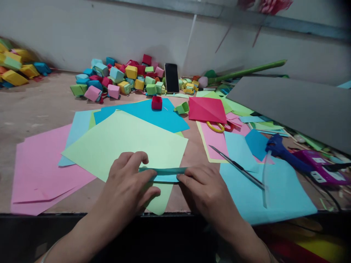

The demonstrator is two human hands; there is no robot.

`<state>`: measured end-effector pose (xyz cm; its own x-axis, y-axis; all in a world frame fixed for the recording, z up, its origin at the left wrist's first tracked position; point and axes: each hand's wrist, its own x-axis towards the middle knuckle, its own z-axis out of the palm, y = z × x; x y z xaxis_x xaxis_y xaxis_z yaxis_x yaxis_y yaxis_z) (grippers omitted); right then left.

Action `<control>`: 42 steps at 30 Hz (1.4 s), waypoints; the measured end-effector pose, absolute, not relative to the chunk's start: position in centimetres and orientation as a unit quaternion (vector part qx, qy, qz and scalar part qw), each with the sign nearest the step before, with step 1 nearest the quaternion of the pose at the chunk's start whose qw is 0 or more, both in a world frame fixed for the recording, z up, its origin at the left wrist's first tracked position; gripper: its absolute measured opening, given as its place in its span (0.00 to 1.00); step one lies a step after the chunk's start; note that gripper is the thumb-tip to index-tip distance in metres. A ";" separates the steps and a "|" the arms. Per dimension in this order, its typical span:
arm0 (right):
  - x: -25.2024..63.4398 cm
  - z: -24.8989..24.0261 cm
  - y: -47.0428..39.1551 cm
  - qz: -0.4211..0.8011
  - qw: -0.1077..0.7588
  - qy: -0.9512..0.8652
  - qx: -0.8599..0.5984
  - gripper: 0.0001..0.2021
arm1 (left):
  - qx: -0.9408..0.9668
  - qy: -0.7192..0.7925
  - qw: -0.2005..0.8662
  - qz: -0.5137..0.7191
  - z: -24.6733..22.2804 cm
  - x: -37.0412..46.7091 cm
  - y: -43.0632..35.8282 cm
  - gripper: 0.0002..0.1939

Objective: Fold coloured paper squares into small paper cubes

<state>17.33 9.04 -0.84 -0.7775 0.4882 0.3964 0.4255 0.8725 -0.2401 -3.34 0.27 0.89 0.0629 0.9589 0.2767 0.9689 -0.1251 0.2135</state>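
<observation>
A light blue strip of folded paper [168, 178] is held by both hands in front of the large pale green paper sheet [120, 137], across its lower right edge. By the right hand [204, 184], the right end of the strip is pinched between closed fingertips. The left hand [131, 182] is half open, with the fingers curled; one fingertip is laid on the left part of the strip, and the thumb is kept a little apart below. Whether the strip is also gripped from beneath by this hand cannot be told.

To the left of the pale green sheet, pink paper sheets [41, 168] are spread, partly covered by it. Behind it, a darker blue paper sheet [137, 111] is seen, on which a small red paper box [157, 103] is placed. Farther behind, a heap of many-coloured paper cubes [117, 78] is gathered, and a black phone [172, 78] is leaned next to them. To the right of the pale green sheet, a slim silver and black cutter [237, 164] is laid over light blue paper [276, 197], near a blue glue gun [287, 153]. The yellow handle of scissors [215, 127] is partly covered by a red paper square [207, 109].
</observation>
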 end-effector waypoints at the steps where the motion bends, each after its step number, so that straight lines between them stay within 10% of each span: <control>1: 17.4 -0.8 9.0 0.068 0.236 -0.937 -0.247 0.10 | -0.728 -0.663 0.013 -0.174 0.8 -3.3 0.3 0.06; 42: 14.6 -1.5 8.5 0.035 0.192 -0.893 -0.405 0.05 | -0.666 -0.742 -0.001 -0.080 -0.2 -3.1 2.4 0.13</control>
